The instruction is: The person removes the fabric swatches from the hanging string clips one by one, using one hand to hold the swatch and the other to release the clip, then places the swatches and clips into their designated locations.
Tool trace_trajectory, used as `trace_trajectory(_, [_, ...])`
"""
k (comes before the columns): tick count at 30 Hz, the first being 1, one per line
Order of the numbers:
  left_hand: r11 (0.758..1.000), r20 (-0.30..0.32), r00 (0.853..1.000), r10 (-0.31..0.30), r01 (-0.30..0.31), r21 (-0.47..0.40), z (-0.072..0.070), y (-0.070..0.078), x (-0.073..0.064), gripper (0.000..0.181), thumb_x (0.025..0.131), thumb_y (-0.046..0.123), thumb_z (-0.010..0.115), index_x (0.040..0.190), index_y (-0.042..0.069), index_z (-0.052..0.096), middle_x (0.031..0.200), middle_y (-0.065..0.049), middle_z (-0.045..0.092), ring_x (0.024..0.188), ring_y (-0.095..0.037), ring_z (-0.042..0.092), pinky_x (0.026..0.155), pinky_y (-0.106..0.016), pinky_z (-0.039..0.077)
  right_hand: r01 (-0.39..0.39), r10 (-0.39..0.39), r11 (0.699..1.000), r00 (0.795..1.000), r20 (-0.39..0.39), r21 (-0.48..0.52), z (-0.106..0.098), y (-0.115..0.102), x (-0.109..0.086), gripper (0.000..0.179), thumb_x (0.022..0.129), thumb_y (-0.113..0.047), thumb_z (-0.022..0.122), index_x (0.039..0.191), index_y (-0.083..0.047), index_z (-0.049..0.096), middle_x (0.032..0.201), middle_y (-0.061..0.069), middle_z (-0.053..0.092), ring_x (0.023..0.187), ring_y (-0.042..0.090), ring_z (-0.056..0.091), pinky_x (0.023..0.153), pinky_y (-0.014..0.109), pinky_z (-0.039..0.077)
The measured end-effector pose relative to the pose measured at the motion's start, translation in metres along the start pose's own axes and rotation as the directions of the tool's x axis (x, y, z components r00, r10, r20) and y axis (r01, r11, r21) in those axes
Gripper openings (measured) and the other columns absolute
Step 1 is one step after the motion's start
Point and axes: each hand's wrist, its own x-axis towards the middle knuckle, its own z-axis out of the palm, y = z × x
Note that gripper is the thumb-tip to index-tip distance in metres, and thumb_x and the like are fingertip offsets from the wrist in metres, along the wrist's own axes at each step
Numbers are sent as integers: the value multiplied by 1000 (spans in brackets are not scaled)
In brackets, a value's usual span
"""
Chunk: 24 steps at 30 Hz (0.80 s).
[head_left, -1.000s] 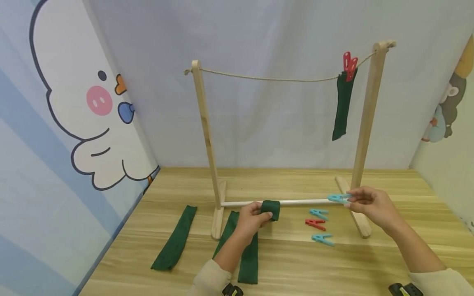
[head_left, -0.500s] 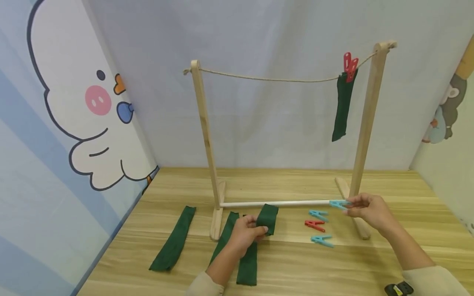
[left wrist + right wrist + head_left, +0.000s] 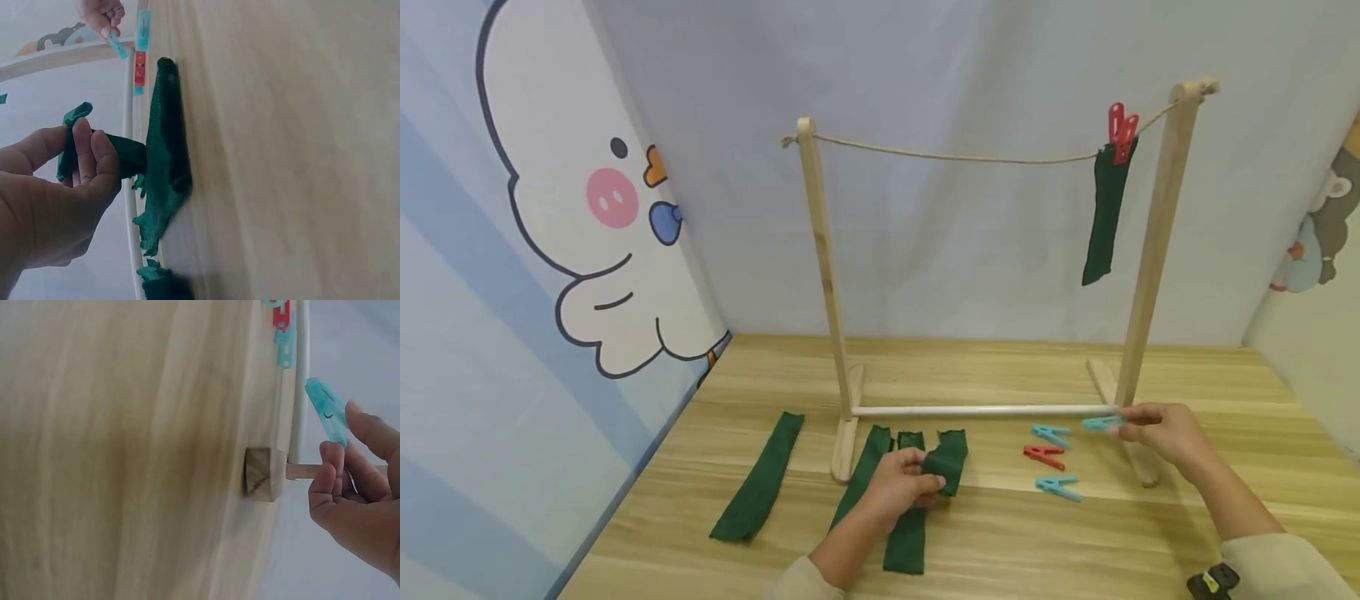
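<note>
In the head view my left hand (image 3: 895, 492) pinches a dark green cloth strip (image 3: 952, 458) between thumb and fingers, just above the table. The left wrist view shows this strip (image 3: 76, 134) folded over at the fingertips, its lower part hanging toward the other strips. My right hand (image 3: 1172, 433) pinches a light blue clothespin (image 3: 1101, 423) by its handle end, near the foot of the rack's right post. The clothespin (image 3: 326, 409) points away from the fingers in the right wrist view. Another green strip (image 3: 1107, 217) hangs from the rope, held by a red clothespin (image 3: 1123, 137).
A wooden rack with a left post (image 3: 827, 275), right post (image 3: 1157, 250), sagging rope (image 3: 955, 156) and white bottom bar (image 3: 985, 410) stands on the table (image 3: 1000, 550). Green strips (image 3: 758, 479) lie at left. Blue clothespins (image 3: 1057, 487) and a red one (image 3: 1043, 455) lie between the hands.
My left hand has come down and slightly nearer with the green strip, whose upper end now flops over. My right hand has lowered a little with the blue clothespin.
</note>
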Motion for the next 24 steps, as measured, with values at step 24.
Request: trace_trajectory(24, [944,93,982,-165,130,302,-9,-1,-2,26,85,0,62,109,-9,56,79,-13,64,68,-28,66,64,-39,54,-43,42,996,999,-23,-77,7,11,2,40,79,-11,73,103,17,57,89,12,61,76,20,57,63,29,49])
